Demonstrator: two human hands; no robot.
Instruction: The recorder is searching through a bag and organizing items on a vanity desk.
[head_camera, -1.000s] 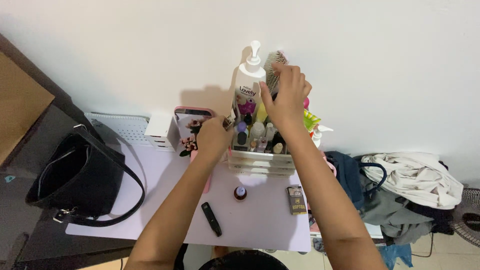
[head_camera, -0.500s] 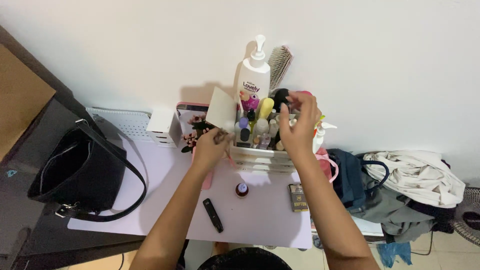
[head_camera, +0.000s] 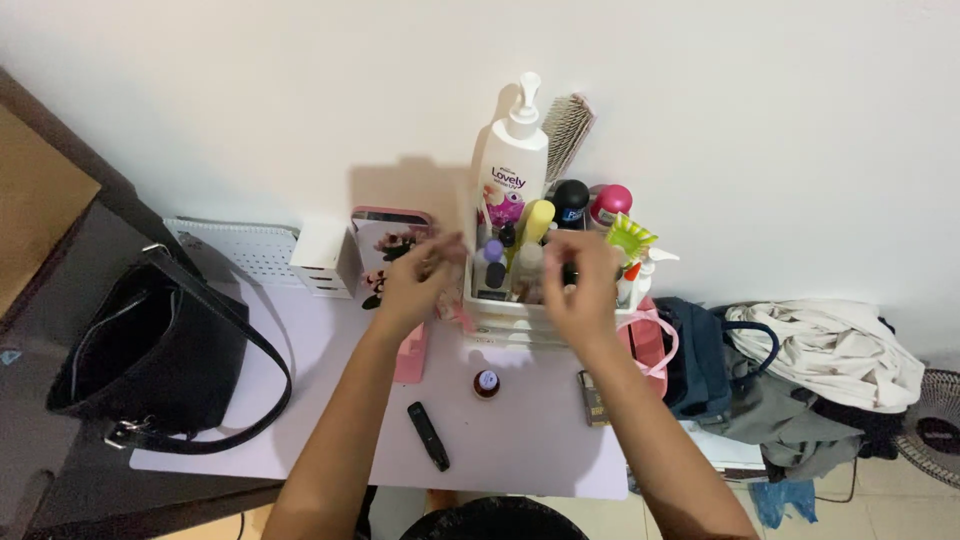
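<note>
My left hand (head_camera: 418, 278) is closed, pinching a thin pale card (head_camera: 466, 212) that shows blurred and nearly edge-on beside the white organiser (head_camera: 508, 327). My right hand (head_camera: 580, 288) is at the organiser's front row of small bottles (head_camera: 490, 268), fingers curled among them; what they grip is hidden by blur. A tall white pump bottle (head_camera: 516, 150) and a hairbrush (head_camera: 568, 124) stand at the back of the organiser.
On the pale table (head_camera: 300, 400) lie a small round-capped bottle (head_camera: 487, 383), a black stick (head_camera: 428, 437) and a small box (head_camera: 590, 400). A black handbag (head_camera: 150, 350) sits left, a pink-framed stand (head_camera: 388, 238) and a white mini drawer (head_camera: 324, 260) behind. Clothes (head_camera: 830, 365) are piled right.
My right hand came down from the hairbrush to the organiser's front row. My left hand lifted a pale card from beside the organiser and turned it edge-on.
</note>
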